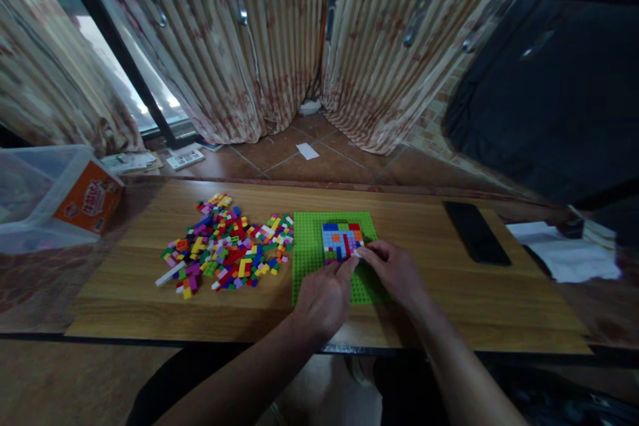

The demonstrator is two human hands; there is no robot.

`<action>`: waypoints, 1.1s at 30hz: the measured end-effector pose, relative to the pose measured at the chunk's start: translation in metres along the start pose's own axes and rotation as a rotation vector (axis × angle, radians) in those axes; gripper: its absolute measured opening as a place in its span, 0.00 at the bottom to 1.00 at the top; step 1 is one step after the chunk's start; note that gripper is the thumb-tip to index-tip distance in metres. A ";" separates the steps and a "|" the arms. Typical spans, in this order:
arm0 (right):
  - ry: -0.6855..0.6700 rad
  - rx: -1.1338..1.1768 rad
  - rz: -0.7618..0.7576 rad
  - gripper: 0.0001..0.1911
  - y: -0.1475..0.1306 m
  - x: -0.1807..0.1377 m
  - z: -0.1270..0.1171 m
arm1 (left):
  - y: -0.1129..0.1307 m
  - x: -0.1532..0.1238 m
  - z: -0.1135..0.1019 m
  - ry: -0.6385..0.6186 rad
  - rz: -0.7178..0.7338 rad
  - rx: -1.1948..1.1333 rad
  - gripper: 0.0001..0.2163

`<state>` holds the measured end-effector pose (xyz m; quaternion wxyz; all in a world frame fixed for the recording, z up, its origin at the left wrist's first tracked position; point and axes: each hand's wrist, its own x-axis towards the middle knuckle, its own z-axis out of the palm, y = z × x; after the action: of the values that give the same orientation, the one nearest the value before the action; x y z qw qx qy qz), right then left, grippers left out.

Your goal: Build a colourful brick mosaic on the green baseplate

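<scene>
A green studded baseplate (pixel 309 229) lies on the wooden table. On it sits a block of toy bricks (pixel 342 239) in blue, light blue, red, green and orange. My right hand (pixel 394 269) reaches in from the right, thumb and index finger pinched on a small white brick (pixel 359 252) at the block's near right corner. My left hand (pixel 324 294) is closed at the block's near edge, its index fingertip close to the white brick. What its other fingers hold, if anything, is hidden. Left of the baseplate spreads a pile of loose, many-coloured bricks (pixel 232 246).
A black phone (pixel 476 233) lies on the table's right side, with white papers (pixel 564 249) beyond it. At the far left stands a clear plastic bin (pixel 44 193) with an orange label. Striped curtains (pixel 279 46) hang behind the table, above a tiled floor (pixel 279 153).
</scene>
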<state>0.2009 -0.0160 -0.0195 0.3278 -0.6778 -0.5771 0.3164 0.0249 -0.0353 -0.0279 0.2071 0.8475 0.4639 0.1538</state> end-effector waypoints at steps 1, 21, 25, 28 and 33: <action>-0.005 0.014 0.004 0.20 0.001 0.001 -0.001 | -0.001 -0.001 0.000 0.012 0.009 -0.011 0.22; 0.248 -0.162 -0.214 0.26 0.003 0.003 0.001 | -0.083 0.012 -0.078 0.426 -0.314 -0.176 0.16; 0.121 -0.291 -0.480 0.27 -0.002 0.002 0.012 | -0.116 0.008 -0.102 0.339 -0.346 -0.048 0.19; 0.028 -0.370 -0.516 0.29 -0.001 0.003 0.019 | -0.122 0.004 -0.106 0.214 -0.292 0.045 0.24; -0.019 -0.430 -0.470 0.30 0.004 0.006 0.023 | -0.115 0.002 -0.104 0.109 -0.231 0.130 0.22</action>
<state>0.1851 -0.0082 -0.0368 0.2360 -0.5765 -0.7746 0.1090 -0.1039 0.0436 0.0055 0.1425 0.7906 0.5778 0.1443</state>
